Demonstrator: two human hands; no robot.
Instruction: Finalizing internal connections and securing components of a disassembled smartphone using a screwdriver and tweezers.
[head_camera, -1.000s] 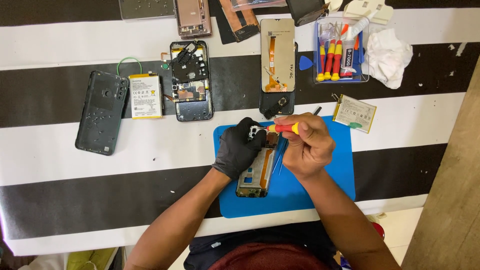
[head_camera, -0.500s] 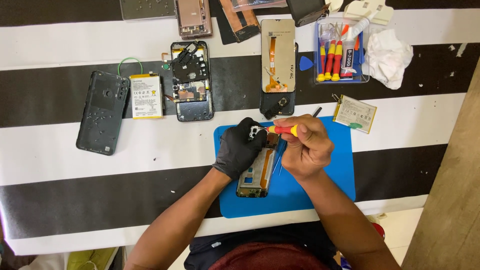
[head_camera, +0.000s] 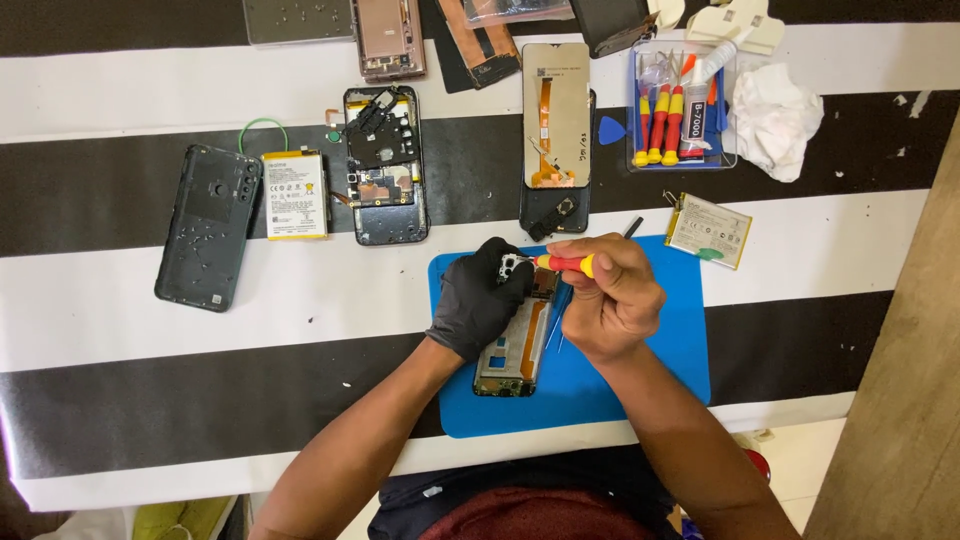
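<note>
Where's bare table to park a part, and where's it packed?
Free: the striped cloth left of the blue mat, below the black back cover; also the mat's right side, below the loose battery. Crowded: the top rows around the screwdriver tray and opened phones.

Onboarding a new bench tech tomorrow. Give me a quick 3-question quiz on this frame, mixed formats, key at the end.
1. True or false: the left hand, in a black glove, rests on the opened phone frame lying on the blue work mat.
2. Multiple choice: what does the bare right hand hold? A) tweezers B) a red and yellow screwdriver C) a guitar-pick opener
3. Fill in: the clear tray of spare screwdrivers sits just left of a crumpled white ____.

Key: 1 true; 2 B; 3 cloth
</note>
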